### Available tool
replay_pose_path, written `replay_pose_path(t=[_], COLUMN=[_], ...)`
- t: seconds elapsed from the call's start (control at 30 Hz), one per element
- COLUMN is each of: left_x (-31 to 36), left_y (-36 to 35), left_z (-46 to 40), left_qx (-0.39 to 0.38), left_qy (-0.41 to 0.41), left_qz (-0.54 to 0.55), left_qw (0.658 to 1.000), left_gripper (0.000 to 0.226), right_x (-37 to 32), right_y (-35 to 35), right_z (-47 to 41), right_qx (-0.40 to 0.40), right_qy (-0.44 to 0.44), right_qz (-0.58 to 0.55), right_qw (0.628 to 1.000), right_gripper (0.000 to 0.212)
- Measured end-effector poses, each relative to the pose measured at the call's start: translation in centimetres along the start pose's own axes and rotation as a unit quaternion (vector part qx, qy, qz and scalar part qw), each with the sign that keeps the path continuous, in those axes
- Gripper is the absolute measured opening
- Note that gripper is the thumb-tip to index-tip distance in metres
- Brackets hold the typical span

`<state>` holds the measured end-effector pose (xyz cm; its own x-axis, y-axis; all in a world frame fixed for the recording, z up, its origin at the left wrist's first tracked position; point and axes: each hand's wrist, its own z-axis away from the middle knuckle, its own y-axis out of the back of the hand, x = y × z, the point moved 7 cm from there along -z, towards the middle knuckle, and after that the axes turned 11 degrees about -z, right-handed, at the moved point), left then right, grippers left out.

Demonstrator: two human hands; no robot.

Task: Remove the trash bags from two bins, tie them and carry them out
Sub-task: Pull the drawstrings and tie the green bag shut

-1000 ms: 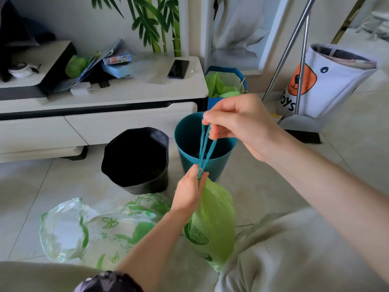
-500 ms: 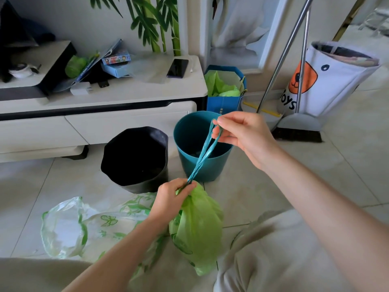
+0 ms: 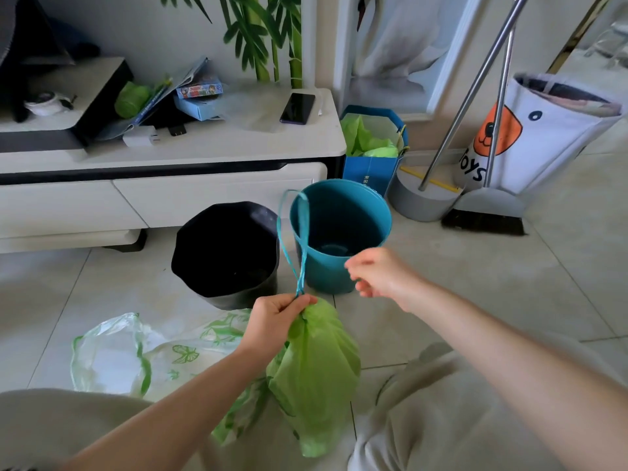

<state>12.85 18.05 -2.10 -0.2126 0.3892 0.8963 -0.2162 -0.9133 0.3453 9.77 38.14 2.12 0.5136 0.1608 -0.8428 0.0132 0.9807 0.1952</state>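
Head view: left hand (image 3: 277,319) pinches the gathered neck of the green trash bag (image 3: 316,372) at centre frame, bag hanging below the fist. Teal drawstring (image 3: 295,239) loops up free above it. Right hand (image 3: 380,275), just right of centre, is loose and holds nothing. To tie well, I judge: keep the neck pinched tight, catch the loop with the right hand, wrap it round the neck, then knot. A second, clear printed bag (image 3: 136,355) lies on the tiled floor (image 3: 475,294), lower left. Teal bin (image 3: 339,232) and black bin (image 3: 226,253) stand just beside each other, both bagless. White cabinet (image 3: 170,154) upper left; broom (image 3: 482,219) at right.
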Motion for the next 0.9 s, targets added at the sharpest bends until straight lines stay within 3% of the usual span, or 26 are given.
replay_pose_path(t=[0.17, 0.23, 0.33, 0.4, 0.47, 0.57, 0.73, 0.83, 0.9], left_x=[-0.1, -0.2, -0.4, -0.2, -0.3, -0.6, -1.5, -1.1, -0.2], left_y=[-1.0, -0.9, -0.9, -1.1, -1.0, -0.4, 1.0, 2.0, 2.1], left_z=[0.2, 0.1, 0.2, 0.3, 0.4, 0.2, -0.7, -1.2, -1.2], left_qx=[-0.041, -0.047, -0.072, -0.099, -0.108, -0.081, 0.015, 0.047, 0.03], left_qy=[0.002, -0.003, -0.003, -0.002, 0.012, 0.032, 0.089, 0.063, 0.023], left_qz=[0.01, 0.007, 0.001, 0.012, 0.027, 0.046, 0.189, 0.148, 0.053], left_qw=[0.999, 0.999, 0.997, 0.995, 0.994, 0.995, 0.978, 0.986, 0.998], left_gripper=[0.02, 0.037, 0.045, 0.035, 0.029, 0.038, 0.023, 0.037, 0.045], right_x=[1.0, 1.3, 1.3, 1.1, 0.8, 0.8, 1.5, 0.8, -0.4], right_y=[-4.6, -5.6, -6.3, -6.3, -6.2, -5.5, -4.0, -3.9, -4.2], right_z=[0.6, 0.8, 0.8, 0.8, 0.8, 0.5, 0.3, 0.8, 1.7], right_qx=[-0.148, -0.164, -0.174, -0.177, -0.169, -0.135, -0.086, -0.102, -0.127], right_qy=[0.051, 0.05, 0.058, 0.063, 0.07, 0.06, 0.016, 0.033, 0.091], right_qz=[0.105, 0.117, 0.107, 0.087, 0.076, 0.068, 0.008, -0.017, -0.004], right_qw=[0.982, 0.978, 0.977, 0.978, 0.98, 0.987, 0.996, 0.994, 0.988], right_gripper=[0.022, 0.025, 0.026, 0.011, 0.008, 0.011, 0.007, 0.006, 0.007])
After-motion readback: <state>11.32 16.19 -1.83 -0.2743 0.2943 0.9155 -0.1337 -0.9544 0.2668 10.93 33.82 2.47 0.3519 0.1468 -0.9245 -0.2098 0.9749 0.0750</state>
